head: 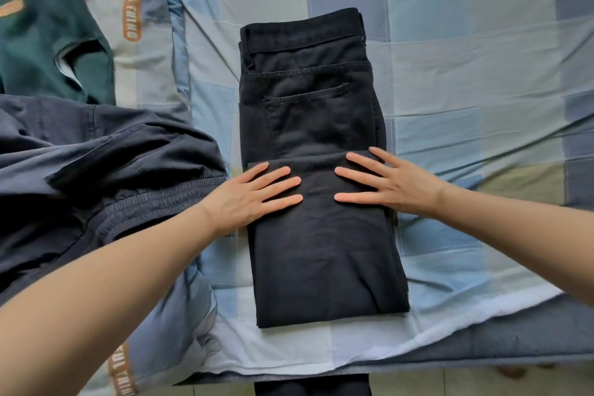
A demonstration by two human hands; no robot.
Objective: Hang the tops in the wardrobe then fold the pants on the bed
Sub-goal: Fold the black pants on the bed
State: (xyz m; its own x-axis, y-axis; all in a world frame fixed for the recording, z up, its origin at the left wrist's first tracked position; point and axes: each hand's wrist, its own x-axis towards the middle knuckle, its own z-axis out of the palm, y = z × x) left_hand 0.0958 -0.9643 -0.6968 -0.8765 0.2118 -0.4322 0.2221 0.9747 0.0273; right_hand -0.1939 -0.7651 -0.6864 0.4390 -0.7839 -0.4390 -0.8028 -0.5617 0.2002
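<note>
Black pants [308,100] lie folded lengthwise on the bed, waistband at the far end, back pocket facing up. A lower flap of the legs is folded up over them, its edge running across the middle. My left hand [254,194] presses flat on that flap near its left side, fingers straight and spread. My right hand [385,182] presses flat on the flap near its right side, fingers spread too. A dark strip of fabric [313,388] shows below the bed edge.
A crumpled pair of navy pants [96,164] with an elastic waistband lies to the left, touching my left wrist. A dark green garment [41,42] lies at the far left. The bed has a blue checked sheet [482,74]; its near edge [482,341] runs along the bottom.
</note>
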